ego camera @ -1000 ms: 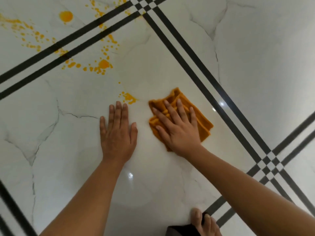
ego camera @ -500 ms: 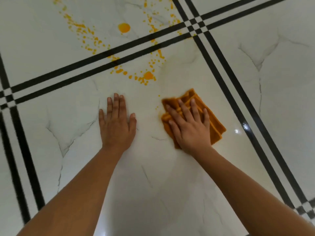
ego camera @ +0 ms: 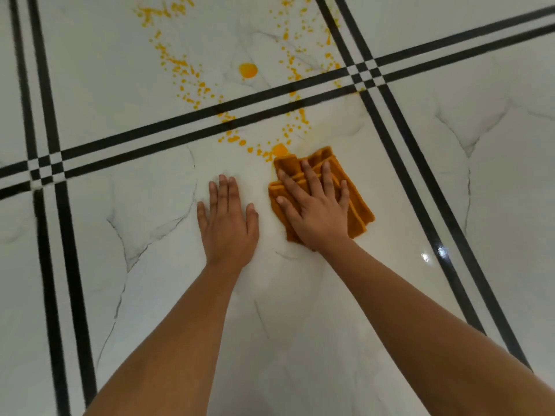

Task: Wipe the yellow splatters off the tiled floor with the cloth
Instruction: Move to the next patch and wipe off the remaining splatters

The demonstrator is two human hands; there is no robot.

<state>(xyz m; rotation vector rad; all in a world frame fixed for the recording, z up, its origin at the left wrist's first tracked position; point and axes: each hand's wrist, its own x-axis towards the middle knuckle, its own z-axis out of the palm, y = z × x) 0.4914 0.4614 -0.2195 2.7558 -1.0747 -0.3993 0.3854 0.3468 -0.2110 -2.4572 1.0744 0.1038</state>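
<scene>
One folded orange cloth (ego camera: 321,190) lay on the white marble-look tiled floor (ego camera: 300,295), its far edge touching a large yellow blob (ego camera: 280,149). The right hand (ego camera: 315,211), fingers spread, pressed it flat; the left hand (ego camera: 228,223) rested open and empty beside it. Wiping was midway, judging by the many yellow splatters (ego camera: 192,76) beyond; next, push forward across the black double stripe (ego camera: 180,124).

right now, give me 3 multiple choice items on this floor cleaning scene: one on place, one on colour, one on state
1. Where is the cloth?
A. under the right hand
B. under the left hand
C. lying apart from both hands

2. What colour are the floor's stripes?
A. red
B. black
C. green

3. How does the left hand lie?
A. clenched in a fist
B. flat, palm down on the floor
C. raised off the floor

Answers: 1 A, the right hand presses on it; 2 B, dark bands cross the white tiles; 3 B, its fingers lie spread on bare tile.
</scene>
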